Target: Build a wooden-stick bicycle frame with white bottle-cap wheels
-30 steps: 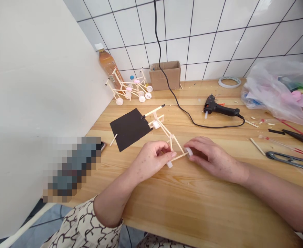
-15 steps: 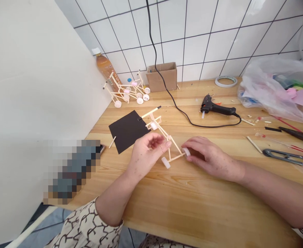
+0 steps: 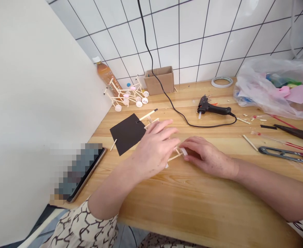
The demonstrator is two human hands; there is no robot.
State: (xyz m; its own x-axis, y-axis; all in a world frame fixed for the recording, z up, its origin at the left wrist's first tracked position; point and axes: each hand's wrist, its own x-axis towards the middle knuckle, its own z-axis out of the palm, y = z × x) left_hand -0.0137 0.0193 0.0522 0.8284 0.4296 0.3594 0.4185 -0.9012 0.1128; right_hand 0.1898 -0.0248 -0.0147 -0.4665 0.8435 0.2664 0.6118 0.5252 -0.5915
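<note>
A small model tricycle (image 3: 148,115) built of thin wooden sticks rests on the table, its dark-tipped handlebar over a black square sheet (image 3: 127,134). My left hand (image 3: 154,146) lies across its middle with fingers stretched and apart, hiding the seat and most of the frame. Whether the palm or thumb touches the sticks I cannot tell. At the rear axle, my right hand (image 3: 205,156) pinches the white right wheel (image 3: 184,152) between thumb and fingers. Only a sliver of the left rear wheel (image 3: 166,166) shows below my left hand.
Behind stand similar stick tricycles (image 3: 127,98), a drink bottle (image 3: 106,74) and a cardboard box (image 3: 159,81). A black glue gun (image 3: 213,108) with its cord, a tape roll (image 3: 221,82), a plastic bag (image 3: 275,88) and thread snips (image 3: 283,153) lie right. A phone (image 3: 81,172) lies left.
My left hand has released its pinch on the tricycle's frame; its fingers have spread and moved over the frame. My right hand stays at the wheel. The view has shifted slightly.
</note>
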